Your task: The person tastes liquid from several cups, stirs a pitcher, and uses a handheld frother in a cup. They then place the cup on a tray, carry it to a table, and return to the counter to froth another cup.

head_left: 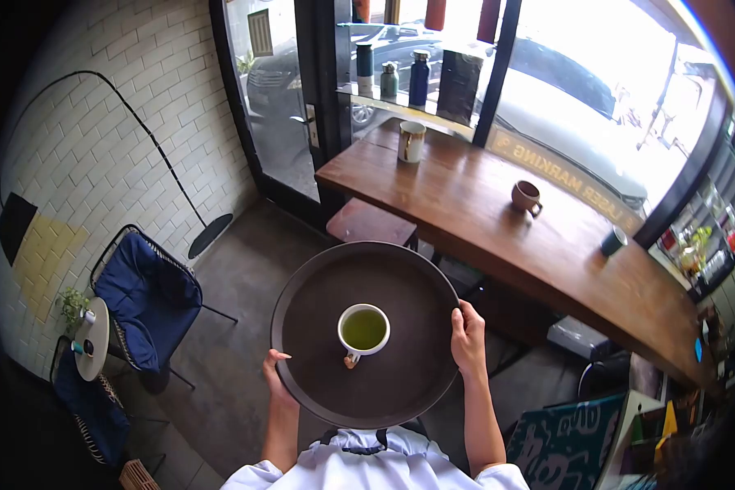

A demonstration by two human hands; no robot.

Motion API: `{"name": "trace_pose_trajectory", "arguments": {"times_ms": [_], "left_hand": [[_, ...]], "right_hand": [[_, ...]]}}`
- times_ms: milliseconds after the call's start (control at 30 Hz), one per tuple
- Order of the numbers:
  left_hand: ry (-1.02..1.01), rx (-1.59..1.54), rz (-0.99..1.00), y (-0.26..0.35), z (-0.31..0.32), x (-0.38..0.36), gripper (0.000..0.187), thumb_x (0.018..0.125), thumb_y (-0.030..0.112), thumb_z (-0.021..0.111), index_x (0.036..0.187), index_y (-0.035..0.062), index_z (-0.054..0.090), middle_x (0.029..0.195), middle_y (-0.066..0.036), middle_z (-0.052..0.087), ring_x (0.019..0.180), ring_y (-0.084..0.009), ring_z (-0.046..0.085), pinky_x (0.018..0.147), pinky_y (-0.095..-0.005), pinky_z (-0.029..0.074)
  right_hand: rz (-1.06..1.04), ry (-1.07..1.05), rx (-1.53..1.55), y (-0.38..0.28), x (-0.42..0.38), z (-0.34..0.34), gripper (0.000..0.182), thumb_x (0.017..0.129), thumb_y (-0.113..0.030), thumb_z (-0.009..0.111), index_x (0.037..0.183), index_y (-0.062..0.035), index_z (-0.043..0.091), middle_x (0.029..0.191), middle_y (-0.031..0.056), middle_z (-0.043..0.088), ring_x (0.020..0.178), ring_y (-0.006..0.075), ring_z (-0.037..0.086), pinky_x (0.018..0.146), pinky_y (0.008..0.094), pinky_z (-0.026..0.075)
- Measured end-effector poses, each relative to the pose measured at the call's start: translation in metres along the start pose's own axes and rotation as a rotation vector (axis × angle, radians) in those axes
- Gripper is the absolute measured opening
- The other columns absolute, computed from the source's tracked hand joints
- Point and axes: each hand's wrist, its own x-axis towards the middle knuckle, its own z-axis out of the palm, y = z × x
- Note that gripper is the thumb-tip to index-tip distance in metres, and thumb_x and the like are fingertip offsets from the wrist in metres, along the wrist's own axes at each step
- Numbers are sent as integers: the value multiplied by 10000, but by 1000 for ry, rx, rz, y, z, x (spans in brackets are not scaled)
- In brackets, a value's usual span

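Observation:
A round dark brown tray (408,302) is held level in front of my body. My left hand (278,374) grips its left rim, thumb over the edge. On the opposite side my right hand (467,336) is closed around the right rim, and the fingers beneath are hidden. Near the tray's middle stands a white cup (342,320) of green liquid, its handle toward me. Neither hand touches the cup.
A long wooden counter (465,188) runs along the window, bearing a white mug (412,142), a brown cup (526,196) and a dark cup (613,241). A stool (370,221) stands before it. At left are a blue-cushioned chair (143,294), a small round table (94,347) and a floor lamp (210,236).

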Motion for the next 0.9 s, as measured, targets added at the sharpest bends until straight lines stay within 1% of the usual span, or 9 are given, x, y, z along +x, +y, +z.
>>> {"name": "trace_pose_trajectory", "arguments": {"times_ms": [100,167,200,333,433,633,733,800,900], "left_hand": [[59,-58,21,5,25,26,347,803,437,579,882,110,660,987,-107,689,877,-277,669,750,-371,578],[67,-81,85,9,38,48,324,766,380,572,879,87,652,998,-126,682,887,-300,665,770,-389,577],[76,-104,129,11,41,53,307,730,323,565,876,65,644,1009,-145,675,898,-322,660,790,-408,575],[-22,-237,138,17,53,83,314,737,318,556,892,59,644,1010,-145,675,912,-324,657,794,-404,576],[152,-245,250,19,50,106,359,725,314,549,931,36,648,1013,-137,678,918,-322,653,800,-404,574],[-76,15,139,36,61,142,272,913,451,542,887,183,579,1149,-68,639,1054,-208,607,908,-341,515],[27,-109,297,41,42,161,208,911,391,537,858,192,560,1115,-105,651,1022,-243,618,893,-378,520],[-50,219,429,43,45,167,195,934,384,530,926,189,531,1213,-95,601,1127,-219,560,967,-361,474],[-68,112,254,55,25,185,180,974,347,512,1014,174,482,1252,-108,546,1184,-212,511,1011,-368,442]], "right_hand": [[-69,-27,-104,-5,54,16,243,983,-116,504,1101,67,610,786,16,612,724,80,518,646,256,424],[-162,-78,-274,-9,94,24,253,963,-119,510,1127,55,594,921,234,694,870,384,684,792,399,509],[-153,-99,-284,-18,109,29,243,946,-119,526,1099,53,603,911,259,681,880,419,664,780,429,510],[-96,-126,-374,-25,160,49,202,929,-97,531,1031,54,616,891,270,673,857,429,656,763,463,499],[-171,-95,-501,-23,185,65,181,920,-95,541,988,54,620,908,257,664,879,429,638,779,476,484],[-241,-73,-550,-6,220,86,169,897,-102,583,949,53,624,931,222,624,929,411,598,806,484,465],[-181,-107,-564,-5,228,89,157,893,-103,593,922,48,625,928,224,624,925,412,599,808,482,464],[-156,-125,-597,0,235,91,160,895,-111,598,908,47,623,920,226,623,923,412,599,806,485,464],[-121,-183,-670,-4,243,88,195,906,-149,609,920,43,638,935,228,634,925,413,606,788,477,469]]}}
